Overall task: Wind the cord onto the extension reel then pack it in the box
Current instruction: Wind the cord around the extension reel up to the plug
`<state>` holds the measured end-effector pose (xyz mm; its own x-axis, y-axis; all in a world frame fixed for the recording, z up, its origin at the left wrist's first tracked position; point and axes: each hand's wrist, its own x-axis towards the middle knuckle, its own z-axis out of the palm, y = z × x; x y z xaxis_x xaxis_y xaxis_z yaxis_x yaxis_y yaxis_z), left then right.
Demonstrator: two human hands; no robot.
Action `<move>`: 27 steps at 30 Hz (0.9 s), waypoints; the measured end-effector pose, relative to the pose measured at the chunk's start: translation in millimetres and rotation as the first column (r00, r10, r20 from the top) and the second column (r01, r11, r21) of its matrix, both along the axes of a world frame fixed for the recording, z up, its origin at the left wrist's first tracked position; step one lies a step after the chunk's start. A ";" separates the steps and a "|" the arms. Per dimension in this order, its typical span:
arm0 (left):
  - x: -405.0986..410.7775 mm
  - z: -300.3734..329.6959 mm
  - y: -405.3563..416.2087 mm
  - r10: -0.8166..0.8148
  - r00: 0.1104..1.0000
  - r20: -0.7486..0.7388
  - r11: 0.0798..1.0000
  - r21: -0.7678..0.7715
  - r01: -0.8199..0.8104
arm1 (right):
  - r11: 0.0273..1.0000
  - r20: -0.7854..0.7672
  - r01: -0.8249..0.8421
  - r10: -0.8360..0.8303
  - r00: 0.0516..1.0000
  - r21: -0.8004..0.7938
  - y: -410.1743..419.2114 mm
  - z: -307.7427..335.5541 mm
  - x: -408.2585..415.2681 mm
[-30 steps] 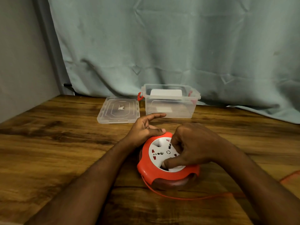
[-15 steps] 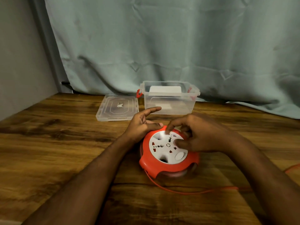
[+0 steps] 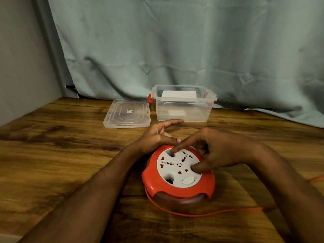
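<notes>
Extension reel [image 3: 178,174] lies flat on the wooden table [image 3: 52,155], both hands on it.
Left hand [image 3: 157,135] rests against the far-left red rim, index finger extended, gripping nothing. Right hand [image 3: 215,151] sits over the white socket face, index fingertip in a round recess and thumb pressing the face, fingers curled. Red cord [image 3: 210,213] trails rightward from the reel. Clear box [image 3: 183,105] stands open behind, lid [image 3: 127,114] just beside it.

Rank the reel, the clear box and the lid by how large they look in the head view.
1. reel, though it lies nearest the camera, which inflates it.
2. clear box.
3. lid, close to the box.
</notes>
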<state>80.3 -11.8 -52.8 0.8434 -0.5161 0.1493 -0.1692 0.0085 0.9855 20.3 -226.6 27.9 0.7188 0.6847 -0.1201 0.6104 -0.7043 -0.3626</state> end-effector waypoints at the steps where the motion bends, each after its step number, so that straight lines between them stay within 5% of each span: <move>1: 0.3 0.2 0.4 0.001 1.000 -0.001 1.000 -0.001 -0.001 | 1.000 0.006 0.013 -0.013 1.000 0.001 1.6 0.5 -1.5; 17: -3.7 3.9 0.7 0.216 0.976 0.031 0.973 -0.086 -0.213 | 0.983 0.313 0.139 -0.097 0.945 -0.116 7.9 -2.7 -4.1; 27: -3.9 3.4 -3.0 0.310 0.950 0.031 0.948 -0.094 -0.306 | 0.965 0.372 0.201 -0.127 0.920 -0.167 10.0 -4.6 -2.7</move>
